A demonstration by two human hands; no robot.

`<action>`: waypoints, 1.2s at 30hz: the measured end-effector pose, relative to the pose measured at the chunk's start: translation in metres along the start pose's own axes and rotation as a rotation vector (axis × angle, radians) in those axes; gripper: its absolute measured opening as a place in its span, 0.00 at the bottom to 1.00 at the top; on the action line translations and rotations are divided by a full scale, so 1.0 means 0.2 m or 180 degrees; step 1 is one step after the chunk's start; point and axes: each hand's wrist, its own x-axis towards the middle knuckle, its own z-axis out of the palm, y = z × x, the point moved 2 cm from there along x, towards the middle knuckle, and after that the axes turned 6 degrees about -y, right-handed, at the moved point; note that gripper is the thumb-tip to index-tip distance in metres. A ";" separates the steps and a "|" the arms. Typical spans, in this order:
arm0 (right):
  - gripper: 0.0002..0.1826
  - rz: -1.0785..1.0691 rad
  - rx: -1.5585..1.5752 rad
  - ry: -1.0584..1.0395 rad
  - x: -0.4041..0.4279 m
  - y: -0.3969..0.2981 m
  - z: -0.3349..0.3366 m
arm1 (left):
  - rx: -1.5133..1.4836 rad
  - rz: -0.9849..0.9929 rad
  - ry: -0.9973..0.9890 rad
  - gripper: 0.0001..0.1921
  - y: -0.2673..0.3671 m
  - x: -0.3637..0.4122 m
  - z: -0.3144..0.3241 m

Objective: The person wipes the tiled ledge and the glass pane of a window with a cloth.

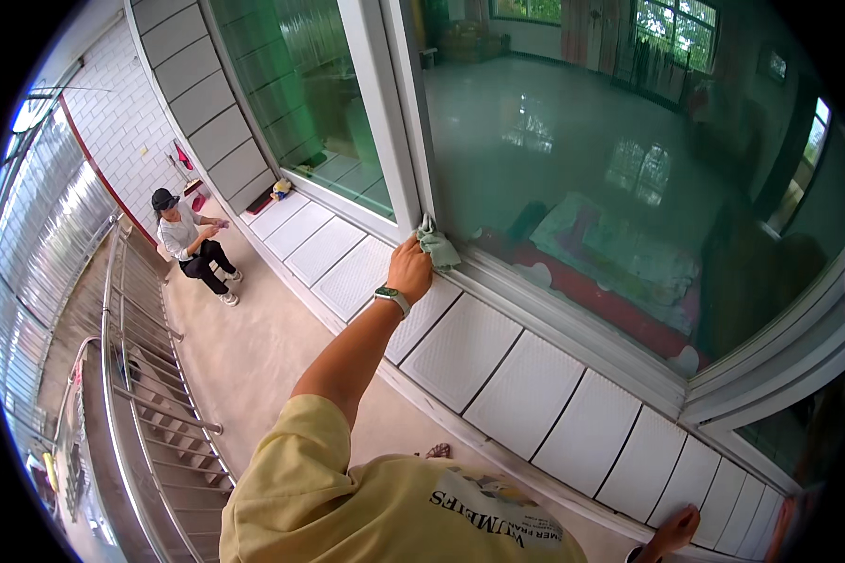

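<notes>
My left hand (411, 270) grips a pale green cloth (439, 248) and presses it into the lower corner where the white window frame (403, 141) meets the large glass pane (535, 169). A watch with a light band (393, 298) is on that wrist. Beneath the forearm runs a sill of white tiles (493, 359) with dark joints. At the lower right, my right hand (676, 528) is beside the tiles, its fingers curled and nothing visible in them. Whether it touches the sill is unclear.
On the left, a metal railing (116, 394) borders steps (176, 429) going down. A seated person (186, 239) in a dark cap handles a small item farther along the walkway (253, 338). A small toy-like object (280, 188) sits at the sill's far end.
</notes>
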 end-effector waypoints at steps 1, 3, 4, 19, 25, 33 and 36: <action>0.14 0.0259 -0.0074 -0.0301 0.01 0.02 0.01 | -0.0138 -0.0192 -0.0591 0.10 -0.05 -0.05 0.05; 0.14 0.0183 -0.0080 -0.0301 0.02 -0.02 0.00 | -0.0144 -0.0340 -0.0935 0.05 -0.07 -0.10 0.09; 0.14 0.0091 -0.0055 -0.0261 0.02 -0.01 0.00 | -0.0142 -0.0330 -0.0991 0.05 -0.07 -0.12 0.09; 0.14 -0.0007 0.0179 -0.0288 0.00 0.08 -0.01 | -0.1945 -0.1149 -0.0625 0.15 -0.09 -0.28 -0.17; 0.13 -0.0166 0.0189 -0.0126 0.01 0.08 0.00 | -0.0539 -0.1231 -0.0774 0.17 -0.22 -0.26 0.05; 0.13 0.0108 0.0008 -0.0063 0.01 0.02 -0.02 | -0.0683 -0.0740 -0.0965 0.19 0.17 -0.25 0.13; 0.13 0.0082 -0.0006 -0.0035 0.01 0.00 -0.04 | -0.1108 -0.0133 -0.1030 0.14 0.45 -0.30 0.04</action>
